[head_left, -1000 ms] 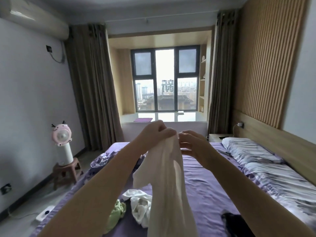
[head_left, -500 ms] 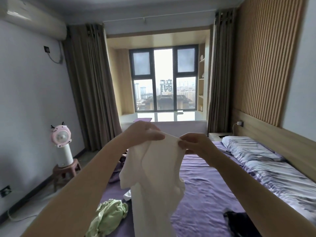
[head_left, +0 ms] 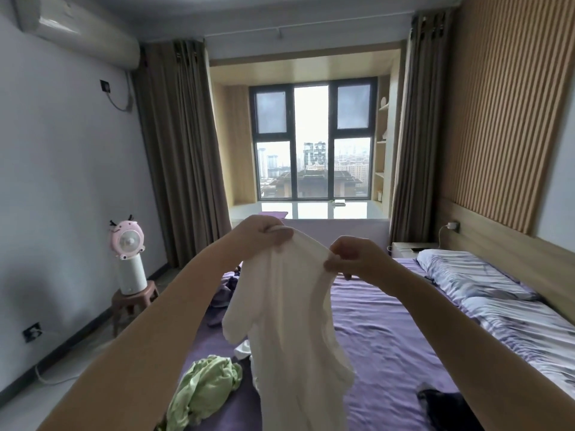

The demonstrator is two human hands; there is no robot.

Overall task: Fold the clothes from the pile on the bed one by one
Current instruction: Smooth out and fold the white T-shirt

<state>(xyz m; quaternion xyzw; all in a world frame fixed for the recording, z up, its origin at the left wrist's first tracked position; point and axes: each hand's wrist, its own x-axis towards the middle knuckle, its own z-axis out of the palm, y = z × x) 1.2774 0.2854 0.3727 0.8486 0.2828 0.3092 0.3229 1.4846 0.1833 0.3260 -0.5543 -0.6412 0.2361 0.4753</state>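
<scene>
Both hands hold a white shirt up above the purple bed: the left hand has a closed grip on its top edge, the right hand pinches the edge alongside. A green garment lies crumpled below.

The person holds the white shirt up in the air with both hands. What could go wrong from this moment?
The white shirt hangs bunched and twisted between the left hand and the right hand, so a fold begun now would likely turn out crooked. Its lower part hangs close over the green garment and other loose clothes on the bed; laid straight down, it could land on them and wrinkle.
</scene>
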